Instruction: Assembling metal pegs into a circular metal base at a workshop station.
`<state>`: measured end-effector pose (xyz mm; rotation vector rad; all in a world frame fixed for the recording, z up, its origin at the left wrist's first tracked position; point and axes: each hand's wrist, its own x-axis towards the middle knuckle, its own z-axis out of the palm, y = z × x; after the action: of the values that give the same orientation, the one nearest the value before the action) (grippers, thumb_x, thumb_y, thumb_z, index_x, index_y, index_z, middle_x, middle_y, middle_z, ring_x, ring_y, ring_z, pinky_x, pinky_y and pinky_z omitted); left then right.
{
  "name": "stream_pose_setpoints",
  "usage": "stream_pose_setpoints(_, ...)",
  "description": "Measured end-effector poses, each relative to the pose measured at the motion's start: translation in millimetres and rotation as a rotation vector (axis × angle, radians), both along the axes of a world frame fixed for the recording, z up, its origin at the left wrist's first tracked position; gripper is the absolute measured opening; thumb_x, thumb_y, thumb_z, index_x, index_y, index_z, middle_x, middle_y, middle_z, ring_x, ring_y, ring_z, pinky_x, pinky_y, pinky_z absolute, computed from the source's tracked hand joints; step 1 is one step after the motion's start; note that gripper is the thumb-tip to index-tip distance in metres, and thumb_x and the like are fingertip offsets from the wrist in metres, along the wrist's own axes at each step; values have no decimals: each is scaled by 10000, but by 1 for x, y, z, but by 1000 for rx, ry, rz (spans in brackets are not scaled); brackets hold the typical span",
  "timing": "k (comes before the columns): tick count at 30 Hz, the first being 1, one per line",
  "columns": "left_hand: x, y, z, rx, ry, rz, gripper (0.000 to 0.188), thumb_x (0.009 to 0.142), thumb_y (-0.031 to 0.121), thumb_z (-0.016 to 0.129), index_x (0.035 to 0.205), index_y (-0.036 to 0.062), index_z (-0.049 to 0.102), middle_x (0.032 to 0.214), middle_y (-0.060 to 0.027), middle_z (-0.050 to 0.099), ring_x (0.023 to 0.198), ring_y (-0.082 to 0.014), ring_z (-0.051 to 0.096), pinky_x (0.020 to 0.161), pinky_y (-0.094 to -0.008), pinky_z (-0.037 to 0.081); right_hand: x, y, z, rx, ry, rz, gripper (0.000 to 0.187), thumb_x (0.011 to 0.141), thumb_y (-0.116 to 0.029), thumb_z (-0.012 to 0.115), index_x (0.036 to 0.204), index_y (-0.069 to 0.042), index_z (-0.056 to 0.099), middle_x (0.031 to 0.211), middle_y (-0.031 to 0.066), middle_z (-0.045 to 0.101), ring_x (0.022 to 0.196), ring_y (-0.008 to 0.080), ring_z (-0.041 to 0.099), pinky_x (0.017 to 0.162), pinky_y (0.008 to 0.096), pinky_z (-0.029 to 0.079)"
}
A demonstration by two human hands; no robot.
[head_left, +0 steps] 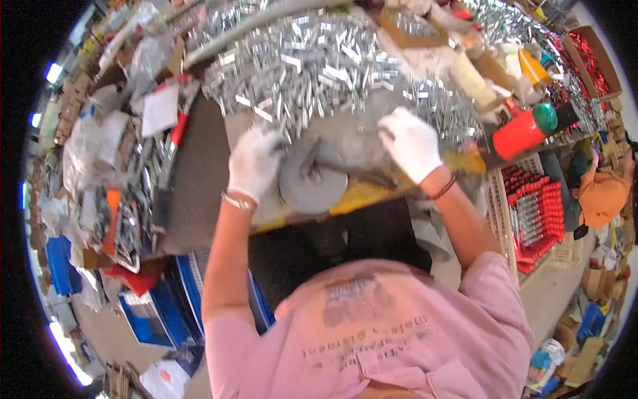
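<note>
Silvery metal pieces point(299, 66) lie heaped at twelve o'clock from the grey disc point(299, 191). I see the gloved left hand point(256, 159) at the disc's ten o'clock, fingers curled; from out here I cannot tell whether it grips anything. The gloved right hand point(411, 143), near two o'clock, is half-curled, its hold equally unclear to me. A dark hammer-shaped tool point(359, 173) crosses the disc, handle between three and four.

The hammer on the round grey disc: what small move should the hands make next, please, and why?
Perhaps the right hand should take the handle of the hammer and lift it: the handle points toward that hand, neither hand grips it, and the head lies across the disc. I cannot tell whether the fingers already hold a small piece.
</note>
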<state>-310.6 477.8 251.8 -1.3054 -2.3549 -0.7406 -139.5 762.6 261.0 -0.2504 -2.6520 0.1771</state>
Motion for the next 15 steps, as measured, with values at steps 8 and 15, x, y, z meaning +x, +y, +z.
stream_pose_setpoints(8,18,-13,-1,-88,-223,112,103,784,129,812,854,107,739,921,-106,679,915,-344,669,813,-460,536,-20,-13,-13,-150,-43,92,59,890,-165,693,874,-112,673,887,103,659,791,309,712,711,431,585)
stream_pose_setpoints(15,53,-17,23,104,-378,39,112,789,136,826,807,84,728,896,-109,680,916,-348,667,785,-457,538,21,-75,23,-418,-109,379,55,916,-193,719,956,-176,754,906,57,689,826,299,718,717,411,581)
